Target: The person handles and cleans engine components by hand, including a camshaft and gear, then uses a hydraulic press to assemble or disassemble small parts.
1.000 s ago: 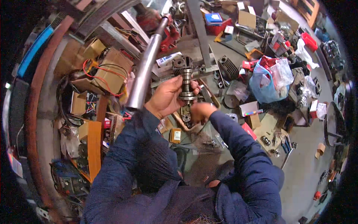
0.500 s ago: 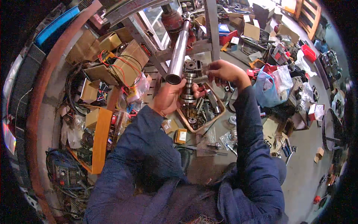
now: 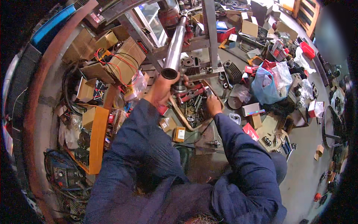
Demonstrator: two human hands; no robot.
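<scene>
My left hand (image 3: 161, 89) is closed around a stepped metal shaft (image 3: 180, 88), upright below the open end of a shiny steel tube (image 3: 174, 52). The tube hides part of the shaft and some of my fingers. At the right side of a worn tray (image 3: 179, 115), my right hand (image 3: 213, 105) has its fingers curled by a grey metal piece (image 3: 207, 90); what they hold, if anything, is not clear. Red tool handles (image 3: 192, 93) lie across the tray over several small greasy metal parts. Just beyond stands a finned engine cylinder (image 3: 191, 64).
A steel frame (image 3: 212, 33) with a red bottle jack (image 3: 168, 18) rises ahead. Cardboard boxes (image 3: 126, 61) and red wires crowd the left. To the right lie a blue plastic bag (image 3: 266, 87) and hand tools (image 3: 286, 145). A small yellow-brown box (image 3: 179, 134) sits before the tray.
My right hand has moved down and nearer, from beside the shaft to the tray's right side. The shaft in my left hand has shifted slightly left, and red tool handles now show more fully.
</scene>
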